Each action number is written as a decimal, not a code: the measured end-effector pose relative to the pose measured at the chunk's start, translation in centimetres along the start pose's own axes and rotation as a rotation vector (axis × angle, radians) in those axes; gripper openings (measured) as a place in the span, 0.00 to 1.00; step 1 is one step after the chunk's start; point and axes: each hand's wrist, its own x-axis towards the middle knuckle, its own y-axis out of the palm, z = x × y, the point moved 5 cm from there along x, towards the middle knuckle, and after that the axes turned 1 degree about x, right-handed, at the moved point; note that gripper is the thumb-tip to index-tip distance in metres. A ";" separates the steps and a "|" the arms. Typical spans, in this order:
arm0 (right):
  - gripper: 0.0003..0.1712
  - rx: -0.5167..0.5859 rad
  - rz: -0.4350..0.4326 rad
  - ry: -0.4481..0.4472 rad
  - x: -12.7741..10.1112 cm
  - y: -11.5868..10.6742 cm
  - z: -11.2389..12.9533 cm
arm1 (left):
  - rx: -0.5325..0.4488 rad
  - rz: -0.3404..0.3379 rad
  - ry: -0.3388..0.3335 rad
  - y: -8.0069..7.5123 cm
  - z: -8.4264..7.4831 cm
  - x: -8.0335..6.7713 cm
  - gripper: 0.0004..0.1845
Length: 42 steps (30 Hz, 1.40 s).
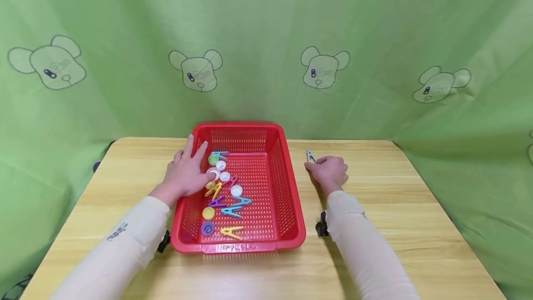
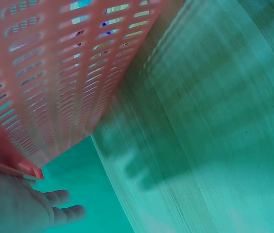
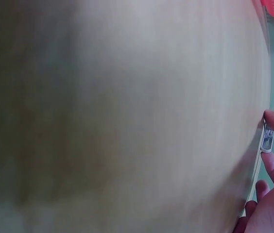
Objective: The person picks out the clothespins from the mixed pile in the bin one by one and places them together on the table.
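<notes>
A red plastic basket (image 1: 258,219) with perforated walls stands on the wooden table. My left hand (image 1: 187,172) lies over its left rim with fingers straight and spread, thumb over the inside. In the left wrist view two fingers of that hand stretch past the basket's outer wall. To the basket's right, my right hand (image 1: 331,172) pinches a light blue clothespin (image 1: 310,156) between thumb and fingertips, low over the table. Inside the basket, mostly along its left half, are several clothespins, such as a yellow one (image 1: 231,232), and several bottle caps, including a purple cap (image 1: 207,228).
The wooden table (image 1: 374,226) runs to a green curtain (image 1: 266,22) printed with bear heads, hanging close behind its far edge. Black wrist mounts, one of them the right mount (image 1: 322,225), sit under both forearms.
</notes>
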 end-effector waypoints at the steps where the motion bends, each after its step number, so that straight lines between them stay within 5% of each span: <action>1: 0.27 -0.001 0.000 -0.004 0.0 0.0 0.0 | -0.001 -0.001 0.000 0.0 0.0 0.0 0.50; 8: 0.30 0.019 -0.002 -0.028 0.0 -0.6 -0.1 | -0.028 0.000 -0.010 0.0 -0.1 0.2 0.51; 18: 0.32 0.211 0.007 -0.033 0.1 -1.4 0.7 | -0.032 0.011 -0.038 -0.1 0.2 0.0 0.50; 29: 0.33 0.147 -0.040 -0.190 0.1 -2.9 4.5 | -0.029 0.012 -0.039 0.1 0.0 0.1 0.50; 42: 0.32 0.157 -0.023 -0.247 -0.7 -5.6 11.0 | -0.023 0.009 -0.041 0.0 0.2 0.2 0.49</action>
